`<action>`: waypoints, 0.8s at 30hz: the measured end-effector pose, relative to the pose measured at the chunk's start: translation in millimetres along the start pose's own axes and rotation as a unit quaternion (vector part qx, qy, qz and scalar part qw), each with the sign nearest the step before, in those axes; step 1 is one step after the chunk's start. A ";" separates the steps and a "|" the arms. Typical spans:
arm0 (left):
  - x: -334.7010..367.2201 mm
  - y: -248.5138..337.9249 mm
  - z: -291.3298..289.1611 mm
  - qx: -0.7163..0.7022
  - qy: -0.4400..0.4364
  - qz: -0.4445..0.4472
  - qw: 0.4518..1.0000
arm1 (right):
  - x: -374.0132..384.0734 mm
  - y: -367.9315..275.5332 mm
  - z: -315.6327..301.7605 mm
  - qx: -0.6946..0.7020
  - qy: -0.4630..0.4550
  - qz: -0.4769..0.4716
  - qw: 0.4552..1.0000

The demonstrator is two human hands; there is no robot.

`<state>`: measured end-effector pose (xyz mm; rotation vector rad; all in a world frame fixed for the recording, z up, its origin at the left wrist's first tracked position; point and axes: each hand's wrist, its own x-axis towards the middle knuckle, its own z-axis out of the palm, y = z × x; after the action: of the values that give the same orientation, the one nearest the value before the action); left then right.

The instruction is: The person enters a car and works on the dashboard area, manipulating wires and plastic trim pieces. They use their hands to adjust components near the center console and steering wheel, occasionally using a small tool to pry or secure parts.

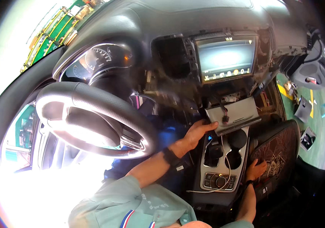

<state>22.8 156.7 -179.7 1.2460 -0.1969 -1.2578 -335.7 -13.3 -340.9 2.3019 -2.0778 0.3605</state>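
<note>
My left hand [196, 135] is closed on the lower left corner of a grey rectangular trim panel [242, 111]. Its thumb lies along the panel's edge, while the other fingers are partly hidden. The panel sits tilted at the front of the centre console, below the lit touchscreen [227, 57]. A small dark plug [226, 118] on a wire rests over its face. To the right, my right hand [255, 170] lies with fingers spread on the patterned passenger seat [278, 154] and holds nothing.
A white cable [229, 152] loops over the console [202, 183] with its cup holders and round knob. The steering wheel [94, 117] stands at left, under the lit instrument cluster [97, 59]. The dashboard has an open cavity [172, 57]. Removed parts [303, 108] lie on the green floor outside.
</note>
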 end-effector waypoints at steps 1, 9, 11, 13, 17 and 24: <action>0.6 -2.6 -1.7 -0.013 -0.005 -0.006 1.000 | 0.7 -0.8 -0.5 0.003 -0.007 0.005 1.000; 4.5 -18.8 -11.2 -0.051 -0.015 0.004 0.999 | 2.0 8.5 7.0 0.039 0.020 -0.024 0.999; 5.3 -21.3 -15.6 -0.053 -0.026 0.013 0.998 | 1.9 3.7 2.5 0.040 0.006 -0.015 0.999; 5.9 -24.8 -25.2 -0.058 -0.042 0.008 0.997 | 1.3 1.4 1.4 0.033 -0.011 -0.017 0.999; 19.1 -38.2 -38.0 -0.038 -0.076 0.005 0.996 | -1.5 24.5 29.2 0.015 0.027 -0.038 0.999; 18.9 -47.4 -21.7 0.029 0.027 0.091 0.995 | 4.3 -1.6 0.6 0.016 0.023 -0.050 0.998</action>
<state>17.1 163.9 -234.5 1.2805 -0.3034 -1.0660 -333.7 -17.5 -340.5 2.3783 -1.9420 0.4420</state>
